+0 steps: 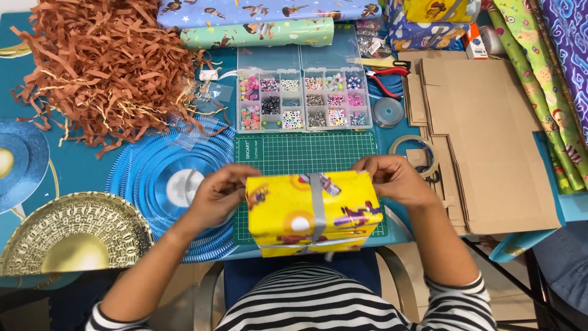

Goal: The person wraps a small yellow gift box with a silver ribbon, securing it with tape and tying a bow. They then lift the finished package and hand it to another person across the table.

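Observation:
A box wrapped in yellow patterned paper (pixel 285 208) rests at the near edge of a green cutting mat (pixel 306 153). A grey ribbon (pixel 317 205) runs over its top and down its front. My left hand (pixel 217 193) grips the box's left end. My right hand (pixel 395 178) holds the right end, fingers curled at the top edge.
Behind the mat stand two clear bead organisers (pixel 304 101). A heap of brown paper shreds (pixel 104 67) fills the far left. Flat cardboard pieces (pixel 490 141) lie at right, with a tape roll (pixel 416 150), red pliers (pixel 386 76) and rolls of wrapping paper (pixel 257 34) around.

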